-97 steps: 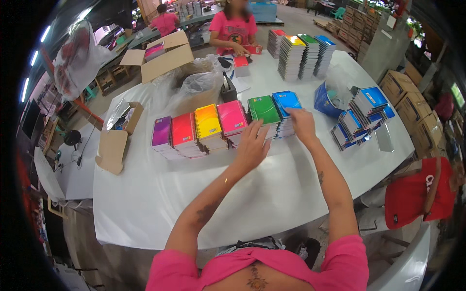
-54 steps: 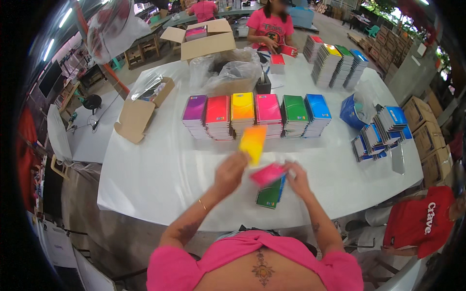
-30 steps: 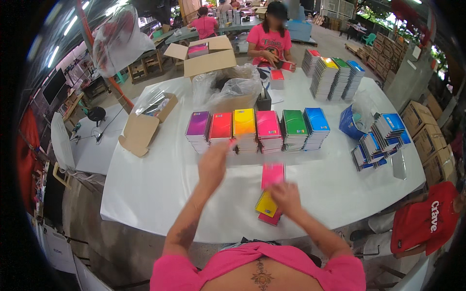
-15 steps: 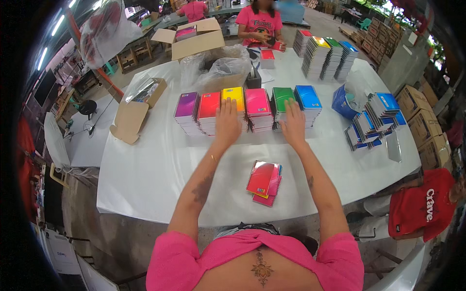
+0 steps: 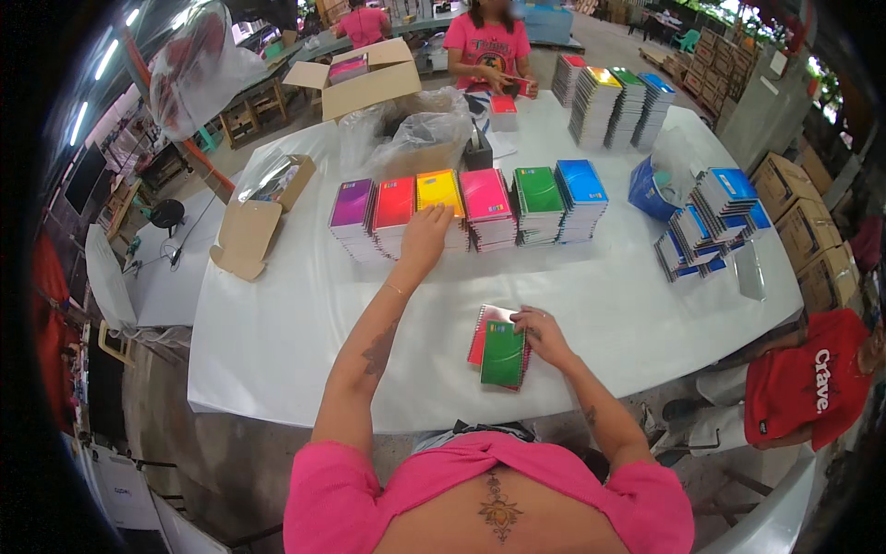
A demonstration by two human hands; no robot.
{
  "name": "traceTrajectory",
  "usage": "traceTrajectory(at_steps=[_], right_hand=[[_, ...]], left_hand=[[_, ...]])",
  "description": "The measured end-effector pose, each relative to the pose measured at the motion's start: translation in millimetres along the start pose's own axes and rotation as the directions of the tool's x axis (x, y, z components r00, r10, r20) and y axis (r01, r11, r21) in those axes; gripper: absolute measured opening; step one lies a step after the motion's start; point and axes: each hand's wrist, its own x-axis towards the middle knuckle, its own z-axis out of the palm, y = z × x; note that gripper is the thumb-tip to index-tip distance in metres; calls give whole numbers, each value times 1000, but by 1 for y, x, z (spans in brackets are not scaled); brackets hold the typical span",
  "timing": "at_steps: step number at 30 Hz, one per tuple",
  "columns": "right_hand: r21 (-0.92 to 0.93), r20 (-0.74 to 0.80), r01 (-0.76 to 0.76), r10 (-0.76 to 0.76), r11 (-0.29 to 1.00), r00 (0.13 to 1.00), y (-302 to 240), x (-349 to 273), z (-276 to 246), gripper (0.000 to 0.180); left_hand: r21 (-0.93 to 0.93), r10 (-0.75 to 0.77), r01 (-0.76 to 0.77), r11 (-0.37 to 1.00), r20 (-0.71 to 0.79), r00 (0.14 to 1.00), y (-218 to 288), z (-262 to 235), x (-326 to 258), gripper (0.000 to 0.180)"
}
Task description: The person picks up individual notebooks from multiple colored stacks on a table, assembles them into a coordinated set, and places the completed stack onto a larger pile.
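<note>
A row of spiral notebook stacks crosses the table: purple (image 5: 351, 205), red (image 5: 395, 205), yellow (image 5: 436, 186), pink (image 5: 485, 196), green (image 5: 538, 189) and blue (image 5: 580, 182). My left hand (image 5: 427, 235) is at the near edge of the yellow stack, its fingers closed over the top yellow notebook, which still lies on the stack. Closer to me, my right hand (image 5: 544, 332) grips a green notebook (image 5: 503, 355) by its upper right corner. That notebook lies over a small pile with a red notebook (image 5: 478, 343) showing beneath it.
Taller notebook stacks (image 5: 595, 106) stand at the far right, near a blue bucket (image 5: 652, 192) and piled blue notebooks (image 5: 711, 226). An open carton (image 5: 369, 88), plastic-wrapped box (image 5: 415, 138) and cardboard tray (image 5: 249, 235) are leftward. One person (image 5: 487, 51) works across the table; another (image 5: 803, 379) is at right.
My right hand has moved from the green stack down to the small pile, bringing a green notebook over it. My left hand stays at the yellow stack, drawn slightly toward its near edge.
</note>
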Motion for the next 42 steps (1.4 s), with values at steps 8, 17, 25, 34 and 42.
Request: traceTrajectory(at_steps=[8,17,25,34,42], right_hand=[[-534,-256,21,-185,845,949,11,59,-65,48],[-839,-283,-187,-115,511,952,-5,168,-149,42],[67,-28,-20,22,998,999,-15,38,-34,28],[135,-373,-354,378,925,847,3,-35,5,40],[737,-44,-553,844,389,534,-42,-58,24,82]], left_hand=[[-170,-79,174,970,459,885,110,-115,21,10],[-369,-233,304,878,224,946,68,6,-59,40],[275,-326,264,924,211,922,-143,-51,-82,35],[15,-363,439,898,588,723,62,-141,5,36],[-299,-222,572,764,711,668,153,-31,-65,54]])
